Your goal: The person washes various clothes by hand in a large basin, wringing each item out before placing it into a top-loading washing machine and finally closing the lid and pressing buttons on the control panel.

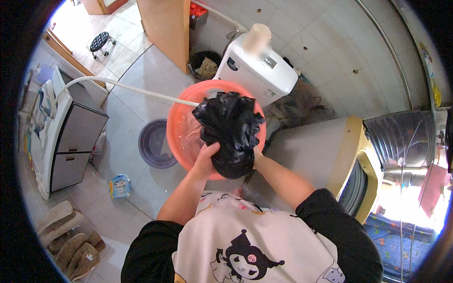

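A bunched, wet-looking black garment (230, 131) is held between my two hands over an orange plastic basin (180, 155). My left hand (208, 157) grips its left side, the thumb lying on the cloth. At its right edge is my right hand (258, 154), the fingers mostly hidden by the fabric. Pale pinkish cloth (191, 132) lies in water in the basin. From the sink cabinet at the left, a white hose (141, 91) arches over to the basin, its end out of sight behind the black garment.
A dark round basin (155, 143) and a blue detergent pouch (120, 186) are on the tiled floor at the left. Beyond the orange basin stands a white tank-like appliance (258, 67). A yellow-trimmed washing machine (339, 152) is at the right, and slippers (78, 254) lie lower left.
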`<state>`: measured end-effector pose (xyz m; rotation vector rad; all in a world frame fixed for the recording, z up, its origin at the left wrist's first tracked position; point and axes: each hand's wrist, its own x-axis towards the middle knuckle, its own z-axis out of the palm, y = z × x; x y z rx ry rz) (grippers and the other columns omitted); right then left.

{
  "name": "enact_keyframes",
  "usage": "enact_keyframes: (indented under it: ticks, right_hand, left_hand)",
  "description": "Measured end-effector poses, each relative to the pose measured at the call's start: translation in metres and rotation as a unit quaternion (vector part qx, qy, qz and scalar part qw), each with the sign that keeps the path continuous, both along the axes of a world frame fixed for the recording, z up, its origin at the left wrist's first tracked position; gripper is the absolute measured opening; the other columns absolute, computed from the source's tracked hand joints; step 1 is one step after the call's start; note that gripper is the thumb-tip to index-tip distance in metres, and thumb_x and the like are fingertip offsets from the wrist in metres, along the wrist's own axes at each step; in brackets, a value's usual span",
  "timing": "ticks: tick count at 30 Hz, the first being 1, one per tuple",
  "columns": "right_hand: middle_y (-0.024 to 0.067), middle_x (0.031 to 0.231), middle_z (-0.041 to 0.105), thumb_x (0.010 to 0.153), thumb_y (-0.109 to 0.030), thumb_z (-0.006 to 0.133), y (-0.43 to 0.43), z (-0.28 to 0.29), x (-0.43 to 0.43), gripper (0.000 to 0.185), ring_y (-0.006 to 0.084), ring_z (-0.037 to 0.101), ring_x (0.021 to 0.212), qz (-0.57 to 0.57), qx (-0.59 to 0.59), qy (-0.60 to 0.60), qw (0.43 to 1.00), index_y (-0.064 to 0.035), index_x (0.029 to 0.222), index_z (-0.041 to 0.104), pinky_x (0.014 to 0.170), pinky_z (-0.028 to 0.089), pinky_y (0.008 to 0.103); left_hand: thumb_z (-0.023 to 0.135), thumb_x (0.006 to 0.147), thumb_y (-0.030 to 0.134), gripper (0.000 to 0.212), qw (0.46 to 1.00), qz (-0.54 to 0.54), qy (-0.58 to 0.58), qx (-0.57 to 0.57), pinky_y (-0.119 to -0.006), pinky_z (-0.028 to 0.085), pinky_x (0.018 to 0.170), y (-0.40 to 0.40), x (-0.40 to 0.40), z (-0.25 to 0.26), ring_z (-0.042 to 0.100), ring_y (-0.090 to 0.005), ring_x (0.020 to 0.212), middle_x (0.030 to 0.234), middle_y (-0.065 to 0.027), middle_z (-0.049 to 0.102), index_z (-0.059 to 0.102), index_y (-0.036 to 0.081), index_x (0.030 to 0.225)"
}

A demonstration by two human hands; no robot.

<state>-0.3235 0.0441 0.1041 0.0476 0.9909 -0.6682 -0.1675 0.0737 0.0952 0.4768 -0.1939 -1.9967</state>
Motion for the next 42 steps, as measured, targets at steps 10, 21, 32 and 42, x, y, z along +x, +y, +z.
enact_keyframes:
  ticks: [10, 21, 32, 42]
  right_hand:
    - [0.0073, 0.126, 0.044, 0.069, -0.047, 0.071, 0.024, 0.02, -0.062, 0.082, 0.0246, 0.043, 0.118, -0.047, -0.467, 0.021, 0.883, -0.0107, 0.13, 0.031, 0.098, 0.036, 0.0414]
    - [0.0127, 0.118, 0.054, 0.09, -0.026, 0.043, 0.018, -0.06, -0.047, 0.038, 0.0252, 0.051, 0.109, 0.141, -0.415, 0.181, 0.88, -0.0014, 0.117, 0.046, 0.097, 0.037, 0.0379]
    - [0.0085, 0.116, 0.057, 0.086, -0.033, 0.05, -0.024, -0.016, 0.018, 0.044, 0.0245, 0.049, 0.109, 0.09, -0.061, 0.09, 0.99, -0.0093, 0.123, 0.048, 0.095, 0.037, 0.0374]
    - [0.0083, 0.121, 0.054, 0.089, -0.039, 0.044, -0.036, -0.016, 0.013, 0.049, 0.0255, 0.044, 0.116, 0.045, -0.103, -0.039, 0.993, -0.0103, 0.129, 0.043, 0.1, 0.032, 0.0384]
  left_hand:
    - [0.039, 0.086, 0.044, 0.057, 0.969, 0.088, 0.22, 0.073, -0.05, 0.03, 0.102, -0.024, -0.012, 0.025, 0.043, -0.0342, 0.119, 0.13, -0.0154, 0.045, 0.042, 0.007, 0.129]
    - [0.052, 0.079, 0.032, 0.054, 0.989, -0.005, 0.138, -0.051, -0.043, 0.04, 0.096, -0.005, -0.008, 0.026, 0.052, -0.029, 0.108, 0.119, -0.0142, 0.052, 0.044, 0.004, 0.124]
    - [0.078, 0.053, 0.011, 0.076, 0.973, -0.056, -0.181, -0.133, -0.04, 0.038, 0.097, -0.011, 0.028, 0.032, 0.052, -0.0262, 0.108, 0.116, -0.0084, 0.056, 0.048, 0.003, 0.122]
    - [0.075, 0.059, -0.003, 0.066, 0.994, -0.049, -0.083, -0.045, -0.035, 0.038, 0.095, -0.028, 0.043, 0.02, 0.051, -0.0205, 0.107, 0.115, -0.0058, 0.056, 0.05, 0.002, 0.119]
